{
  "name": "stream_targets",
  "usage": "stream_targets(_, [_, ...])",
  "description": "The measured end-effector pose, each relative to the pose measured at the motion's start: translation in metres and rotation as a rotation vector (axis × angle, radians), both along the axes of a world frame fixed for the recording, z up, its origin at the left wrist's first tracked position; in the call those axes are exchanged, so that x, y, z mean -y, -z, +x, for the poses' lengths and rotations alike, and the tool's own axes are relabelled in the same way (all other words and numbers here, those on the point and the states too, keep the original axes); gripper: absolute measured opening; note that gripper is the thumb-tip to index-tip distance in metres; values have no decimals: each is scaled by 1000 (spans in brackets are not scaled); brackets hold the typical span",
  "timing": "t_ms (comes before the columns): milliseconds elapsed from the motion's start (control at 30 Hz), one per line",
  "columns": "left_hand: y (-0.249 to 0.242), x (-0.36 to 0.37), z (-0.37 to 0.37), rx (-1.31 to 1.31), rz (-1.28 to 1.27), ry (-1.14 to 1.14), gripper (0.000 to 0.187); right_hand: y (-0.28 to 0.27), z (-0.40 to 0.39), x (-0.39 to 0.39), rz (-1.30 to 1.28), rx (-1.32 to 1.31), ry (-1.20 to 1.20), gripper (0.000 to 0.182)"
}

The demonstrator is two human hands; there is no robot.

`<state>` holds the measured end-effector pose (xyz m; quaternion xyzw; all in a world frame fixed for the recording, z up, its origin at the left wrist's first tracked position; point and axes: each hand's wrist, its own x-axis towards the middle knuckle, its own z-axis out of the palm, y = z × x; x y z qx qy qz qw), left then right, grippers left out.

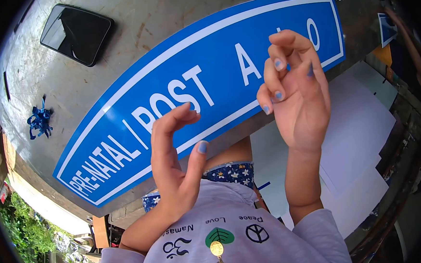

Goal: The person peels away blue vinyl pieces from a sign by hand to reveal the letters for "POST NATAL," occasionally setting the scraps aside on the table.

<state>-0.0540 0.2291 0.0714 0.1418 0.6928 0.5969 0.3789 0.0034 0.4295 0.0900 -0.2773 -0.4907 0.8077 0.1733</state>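
A long, curved blue sign (176, 66) with a white border and white lettering, including "PRE-NATAL/POST", lies across the metal table. Over its lower edge, my left hand (175, 153) is open, its thumb apart from its bent fingers and nothing between them. My right hand (301, 98) is raised over the right part of the sign, palm partly toward me. Its fingers are loosely curled and apart, and they cover some of the letters after the "A". Blue colour shows on several nails, and a small blue spot appears beside one fingertip.
A black phone (76, 34) lies on the metal table (145, 12) at upper left. Below it sits a crumpled tangle of thin blue strips (40, 120). White sheets (355, 126) lie at right. A person's arm (413, 52) shows at the far right edge.
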Motion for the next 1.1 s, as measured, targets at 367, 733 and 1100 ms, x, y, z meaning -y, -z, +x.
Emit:
stream_targets(367, [-120,-9,-59,453,439,231,90,-108,22,47,127,-320,-193,90])
stream_targets(733, [-20,-4,9,-432,-119,103,46,-15,17,29,533,122,88,24])
stream_targets(1100, [67,8,51,-997,-355,279,54,99,4,18,1188,275,125,8])
